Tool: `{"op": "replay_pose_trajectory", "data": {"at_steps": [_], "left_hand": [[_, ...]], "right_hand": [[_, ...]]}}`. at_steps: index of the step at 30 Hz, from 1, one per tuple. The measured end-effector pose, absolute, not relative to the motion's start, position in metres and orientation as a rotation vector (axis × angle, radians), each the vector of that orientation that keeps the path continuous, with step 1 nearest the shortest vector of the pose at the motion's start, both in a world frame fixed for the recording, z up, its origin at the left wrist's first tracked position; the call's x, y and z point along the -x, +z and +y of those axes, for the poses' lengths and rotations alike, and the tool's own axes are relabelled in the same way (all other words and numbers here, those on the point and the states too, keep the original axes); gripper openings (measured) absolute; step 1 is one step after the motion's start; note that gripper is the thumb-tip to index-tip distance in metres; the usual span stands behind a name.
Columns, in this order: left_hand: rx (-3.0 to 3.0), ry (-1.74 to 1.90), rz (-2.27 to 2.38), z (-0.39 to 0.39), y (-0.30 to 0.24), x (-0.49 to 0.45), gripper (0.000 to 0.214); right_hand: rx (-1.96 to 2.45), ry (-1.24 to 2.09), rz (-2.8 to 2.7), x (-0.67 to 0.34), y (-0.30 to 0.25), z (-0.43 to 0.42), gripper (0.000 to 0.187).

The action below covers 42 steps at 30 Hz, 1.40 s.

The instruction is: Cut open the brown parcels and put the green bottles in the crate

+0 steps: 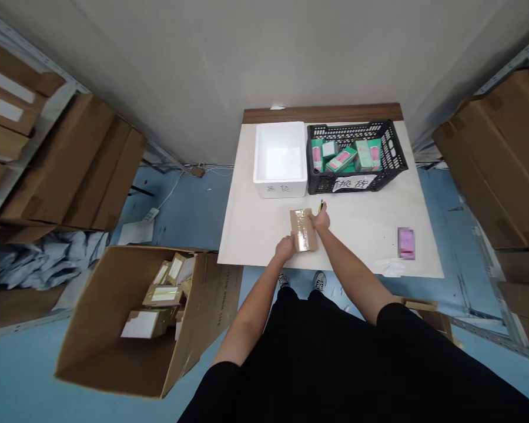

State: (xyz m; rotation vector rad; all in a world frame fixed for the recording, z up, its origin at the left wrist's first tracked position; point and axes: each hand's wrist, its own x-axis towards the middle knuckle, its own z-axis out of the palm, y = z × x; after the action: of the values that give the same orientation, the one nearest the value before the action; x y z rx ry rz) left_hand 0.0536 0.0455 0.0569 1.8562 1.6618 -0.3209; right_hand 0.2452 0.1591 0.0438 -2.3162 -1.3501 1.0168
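Note:
A small brown cardboard box [304, 230] with shiny clear tape along its top lies near the front of the white table [255, 235]. My left hand [285, 248] is closed on the box's lower left edge. On the box's other side, my right hand [321, 218] is wrapped round a small yellow and black tool that looks like a utility knife [321, 205]. The thumb side of that hand touches the box's upper right edge. Most of the tool is hidden in the fingers, and I cannot tell whether a blade is out.
Behind the box stand a white foam bin [280, 189] and a black plastic crate [361, 183] holding several green and pink boxes. A pink blurred item [406, 243] lies at the table's right. A large open carton [97, 311] with parcels sits on the floor left; shelves flank both sides.

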Motion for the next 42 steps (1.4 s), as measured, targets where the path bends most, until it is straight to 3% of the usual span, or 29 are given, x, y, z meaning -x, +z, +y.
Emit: {"op": "replay_pose_trajectory", "data": {"at_steps": [5,12,16,23,25,30,35,42], "left_hand": [[-2.197,-0.210,1.566,0.057,0.063,-0.059,0.071],[-2.408,-0.327,1.106,0.111,0.061,-0.073,0.077],[-2.368,-0.337,1.225,0.104,0.053,-0.073,0.077],[-2.185,-0.328,1.782,0.056,0.041,-0.122,0.077],[-2.143,-0.354,1.866,0.050,0.041,-0.138,0.076],[-2.140,-0.370,1.901,0.050,0.048,-0.148,0.067],[-2.097,-0.429,1.827,0.057,0.050,-0.144,0.074],[-2.046,-0.529,1.797,0.066,0.049,-0.144,0.075]], "right_hand": [[2.264,0.982,-1.494,-0.260,0.060,0.161,0.098],[2.222,1.072,-1.474,-0.304,0.034,0.043,0.105],[2.272,1.134,-1.320,-0.314,0.023,0.032,0.113],[2.264,1.045,-1.352,-0.322,0.041,0.107,0.119],[2.221,1.042,-1.392,-0.327,0.043,0.115,0.113],[1.953,1.251,-1.189,-0.345,0.031,0.078,0.076],[1.633,1.603,-1.006,-0.354,0.017,0.028,0.073],[1.506,1.689,-0.930,-0.348,0.018,0.021,0.067]]}}
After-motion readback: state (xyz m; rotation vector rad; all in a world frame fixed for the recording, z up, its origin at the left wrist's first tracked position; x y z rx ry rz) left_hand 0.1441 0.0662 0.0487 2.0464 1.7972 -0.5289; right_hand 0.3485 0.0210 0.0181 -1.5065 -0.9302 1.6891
